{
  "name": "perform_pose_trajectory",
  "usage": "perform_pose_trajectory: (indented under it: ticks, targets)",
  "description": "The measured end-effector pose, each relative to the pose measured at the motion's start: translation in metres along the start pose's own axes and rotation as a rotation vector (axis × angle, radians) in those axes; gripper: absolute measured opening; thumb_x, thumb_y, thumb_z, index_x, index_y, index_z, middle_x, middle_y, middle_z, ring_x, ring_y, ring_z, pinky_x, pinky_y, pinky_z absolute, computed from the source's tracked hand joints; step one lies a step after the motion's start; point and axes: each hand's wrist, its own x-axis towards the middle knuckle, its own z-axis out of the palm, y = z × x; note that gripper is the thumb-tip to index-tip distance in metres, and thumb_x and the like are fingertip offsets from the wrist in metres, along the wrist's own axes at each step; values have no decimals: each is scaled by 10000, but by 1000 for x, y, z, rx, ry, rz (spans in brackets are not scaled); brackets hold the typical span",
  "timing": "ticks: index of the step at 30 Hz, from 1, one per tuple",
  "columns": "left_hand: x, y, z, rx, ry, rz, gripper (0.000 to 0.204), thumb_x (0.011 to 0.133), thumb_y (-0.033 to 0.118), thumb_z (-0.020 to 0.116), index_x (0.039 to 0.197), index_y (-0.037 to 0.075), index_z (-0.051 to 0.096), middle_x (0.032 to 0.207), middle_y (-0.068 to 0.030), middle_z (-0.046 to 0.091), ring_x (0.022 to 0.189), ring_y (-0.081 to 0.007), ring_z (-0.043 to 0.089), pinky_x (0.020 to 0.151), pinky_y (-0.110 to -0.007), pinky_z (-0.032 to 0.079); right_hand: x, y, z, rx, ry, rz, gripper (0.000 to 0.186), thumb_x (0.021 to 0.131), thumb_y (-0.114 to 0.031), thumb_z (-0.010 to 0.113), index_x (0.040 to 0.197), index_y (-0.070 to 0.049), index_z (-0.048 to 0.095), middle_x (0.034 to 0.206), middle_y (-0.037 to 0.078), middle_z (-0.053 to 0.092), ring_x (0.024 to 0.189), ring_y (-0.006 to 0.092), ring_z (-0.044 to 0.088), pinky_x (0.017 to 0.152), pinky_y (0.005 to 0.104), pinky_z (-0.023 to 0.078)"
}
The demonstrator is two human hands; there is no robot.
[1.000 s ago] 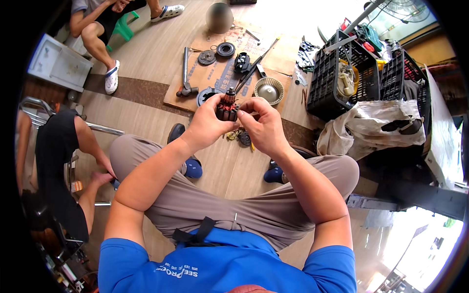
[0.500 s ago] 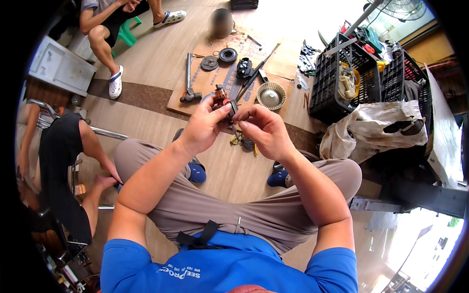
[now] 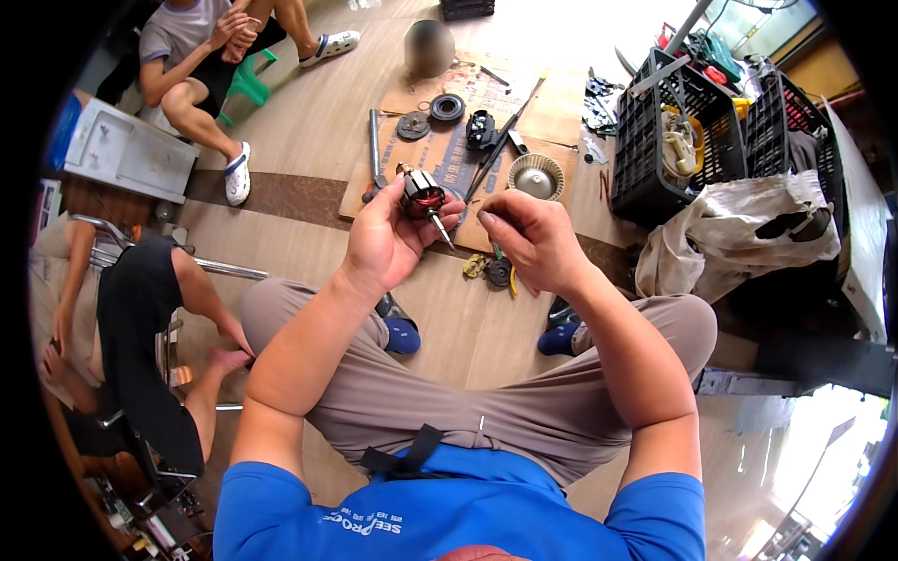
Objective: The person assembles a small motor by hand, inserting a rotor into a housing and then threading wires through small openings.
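Observation:
My left hand [image 3: 376,241] is closed around a motor armature [image 3: 423,193] with red and copper windings, dark segments and a thin steel shaft slanting down toward me. To its right, apart from it, my right hand [image 3: 541,241] has thumb and fingers pinched together; anything between them is too small to make out. A green bit shows just below these fingers, and whether the hand holds it I cannot tell. Beneath, on the floor, are a yellowish part [image 3: 474,266] and a dark round part [image 3: 500,272]. The cream fan wheel [image 3: 536,176] lies beyond my right hand.
On flattened cardboard [image 3: 554,117] are a hammer [image 3: 376,150], two round discs [image 3: 413,125] and a black housing [image 3: 481,131]. Black crates [image 3: 645,182] and a stained cloth [image 3: 720,248] stand right. Two people sit at left, one on a green stool [image 3: 249,82].
My hands have moved apart. The armature has turned in my left hand, now showing its windings and shaft, and my right hand has come off it. The whole view has shifted slightly.

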Motion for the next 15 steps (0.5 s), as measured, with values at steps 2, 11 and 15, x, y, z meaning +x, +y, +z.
perform_pose_trajectory:
  ticks: [2,11,15]
  targets:
    - [0,1,0,-36,6,-6,497,1058,362,396,1217,-89,529,1166,-277,633,1112,-388,644,968,-441,566,-1,-3,-2,-48,17,0,127,951,-137,630,954,-11,643,718,130,630,630,233,631,611,345,503]
    - [3,16,-1,-39,66,116,512,1046,340,390,1168,-130,551,1149,-282,631,1093,-401,643,973,-450,562,5,9,-10,-338,161,-175,111,939,-106,650,957,4,656,723,166,611,645,169,589,638,339,500]
    - [2,18,-1,-55,67,99,418,1045,307,427,1162,-81,525,1145,-273,608,1111,-419,629,959,-474,569,6,14,-14,-210,204,-10,186,957,-147,651,949,39,645,716,89,631,648,124,599,601,298,492]
